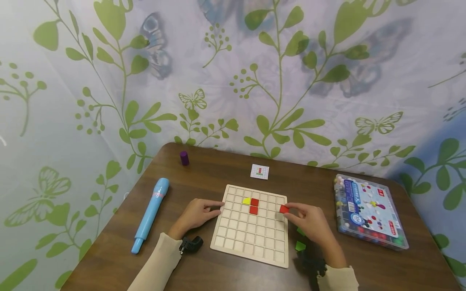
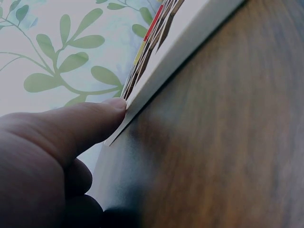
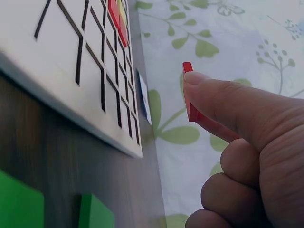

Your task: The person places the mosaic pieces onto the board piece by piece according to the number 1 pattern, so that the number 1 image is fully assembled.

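- Right hand [image 1: 314, 223] pinches red tile [image 1: 283, 209], partly blocks green tiles [image 1: 300, 246].
- Left hand [image 1: 196, 214] touches board [image 1: 241, 233] — thumb, forefinger apart.
- Blue tube [image 1: 151, 216] left, plastic case [image 1: 371, 210] right, card [image 1: 259, 171] beyond.

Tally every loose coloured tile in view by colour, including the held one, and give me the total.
Red tiles: 3 (two on the board, one in the right hand)
Yellow tile: 1 (on the board)
Green tiles: 2 (on the table)
Total: 6
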`<state>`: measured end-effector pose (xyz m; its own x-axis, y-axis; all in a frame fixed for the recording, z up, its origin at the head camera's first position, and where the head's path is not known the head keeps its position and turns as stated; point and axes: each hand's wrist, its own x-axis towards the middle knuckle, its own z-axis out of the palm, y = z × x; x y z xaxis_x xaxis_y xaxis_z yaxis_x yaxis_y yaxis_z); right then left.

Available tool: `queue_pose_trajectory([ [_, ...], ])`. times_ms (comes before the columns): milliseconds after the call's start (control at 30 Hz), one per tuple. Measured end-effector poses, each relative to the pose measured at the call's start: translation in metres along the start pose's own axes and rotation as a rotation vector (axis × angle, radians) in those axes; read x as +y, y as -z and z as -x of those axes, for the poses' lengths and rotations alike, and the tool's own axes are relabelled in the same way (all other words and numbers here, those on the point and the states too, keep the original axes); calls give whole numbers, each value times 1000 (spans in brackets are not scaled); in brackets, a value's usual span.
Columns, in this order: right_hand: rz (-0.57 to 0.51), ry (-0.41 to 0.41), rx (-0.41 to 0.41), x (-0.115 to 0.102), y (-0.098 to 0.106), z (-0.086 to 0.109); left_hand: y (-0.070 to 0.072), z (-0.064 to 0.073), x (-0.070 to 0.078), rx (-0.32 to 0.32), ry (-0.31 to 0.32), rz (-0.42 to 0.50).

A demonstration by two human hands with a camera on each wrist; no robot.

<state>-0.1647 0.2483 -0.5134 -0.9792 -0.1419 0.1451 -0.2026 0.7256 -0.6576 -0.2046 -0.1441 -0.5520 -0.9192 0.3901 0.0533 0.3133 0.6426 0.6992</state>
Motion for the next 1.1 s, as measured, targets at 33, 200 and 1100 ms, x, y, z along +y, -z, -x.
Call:
queue_pose_trajectory([
  [33,-5,6,-1,-2,-1,0,0,0,0,1,-1,-3],
  [200,-38,35,-19,-12,-10,-2,1,0,-1,8,-14,-3],
  [1100,-18,14,-112,-37,-54,-4,0,0,-1,9,-1,-2],
])
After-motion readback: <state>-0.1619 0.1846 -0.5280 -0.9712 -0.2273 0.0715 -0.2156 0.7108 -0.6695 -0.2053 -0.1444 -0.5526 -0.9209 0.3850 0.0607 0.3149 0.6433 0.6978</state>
